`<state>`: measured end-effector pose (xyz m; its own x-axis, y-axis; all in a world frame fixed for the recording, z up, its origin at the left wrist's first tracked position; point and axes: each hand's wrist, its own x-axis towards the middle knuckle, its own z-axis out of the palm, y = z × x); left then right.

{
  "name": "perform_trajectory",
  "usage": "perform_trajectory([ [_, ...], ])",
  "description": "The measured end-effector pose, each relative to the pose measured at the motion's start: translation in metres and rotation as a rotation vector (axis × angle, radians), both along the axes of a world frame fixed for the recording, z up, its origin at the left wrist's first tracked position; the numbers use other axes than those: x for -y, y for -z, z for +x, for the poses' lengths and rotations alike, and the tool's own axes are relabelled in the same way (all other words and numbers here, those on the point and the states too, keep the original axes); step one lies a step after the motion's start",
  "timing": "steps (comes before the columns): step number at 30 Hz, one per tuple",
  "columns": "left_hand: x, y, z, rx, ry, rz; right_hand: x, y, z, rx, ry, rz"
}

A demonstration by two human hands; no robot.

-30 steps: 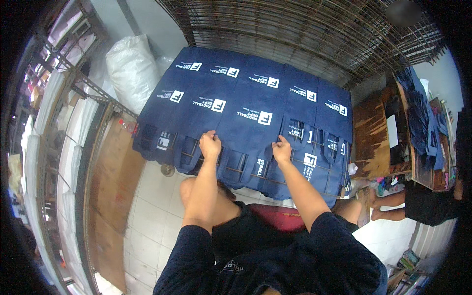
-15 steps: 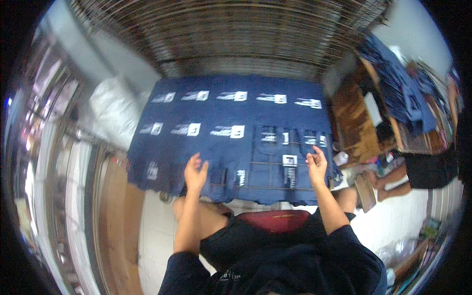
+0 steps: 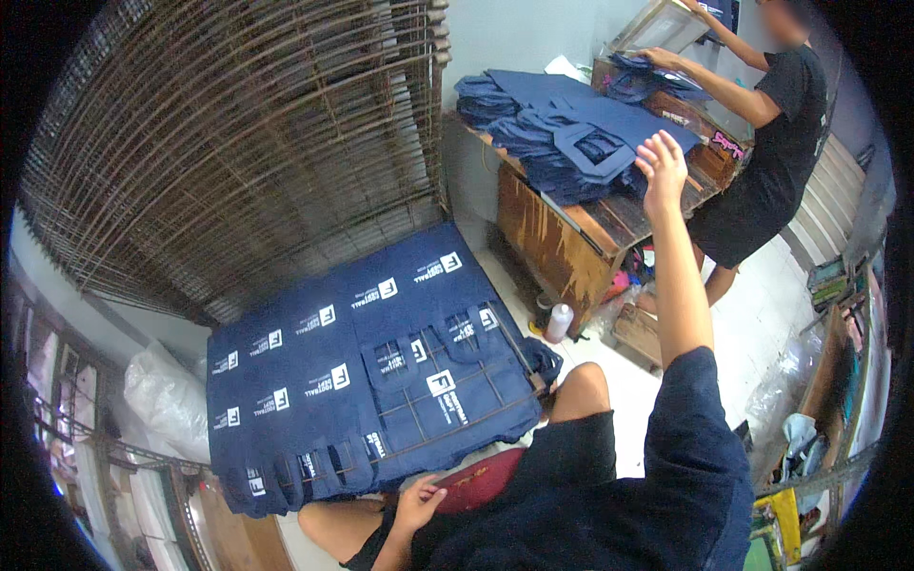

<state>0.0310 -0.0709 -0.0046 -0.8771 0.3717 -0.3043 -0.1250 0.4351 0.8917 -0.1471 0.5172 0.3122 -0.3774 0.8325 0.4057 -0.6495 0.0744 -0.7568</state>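
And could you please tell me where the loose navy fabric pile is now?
In the head view, the navy fabric pile lies at upper right on the wooden table, left of the wearer's raised right hand.

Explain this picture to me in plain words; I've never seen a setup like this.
There is no machine here: these are a person's own bare hands, seen from above by a wide fisheye camera worn on the head, which is why straight edges look bent.

In front of the person lie navy fabric pieces with white prints, thin bars crossing some of them. Wire racks rise behind.

The left hand is low, near the red seat. The right hand is raised toward a navy stack on a wooden table; I cannot tell whether it touches. Neither hand visibly holds anything. A co-worker stands beyond.
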Motion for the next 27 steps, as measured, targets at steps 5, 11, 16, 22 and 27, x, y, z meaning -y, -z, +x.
perform_trajectory([
  [5,0.011,0.005,-0.008,-0.076,-0.208,-0.177,-0.082,-0.029,-0.043,-0.136,-0.244,-0.41],
  [11,-0.014,0.004,0.007,-0.007,-0.233,-0.054,-0.121,-0.029,-0.104,0.187,-0.156,-0.596],
  [16,-0.019,0.009,0.018,0.016,-0.162,-0.188,-0.104,-0.044,-0.103,1.084,0.618,0.468],
  [22,-0.031,-0.019,0.018,0.011,-0.098,-0.255,-0.135,-0.029,-0.112,1.517,0.378,0.786],
  [27,-0.028,-0.011,0.018,-0.005,-0.154,-0.186,-0.137,-0.022,-0.117,1.556,0.501,0.917],
])
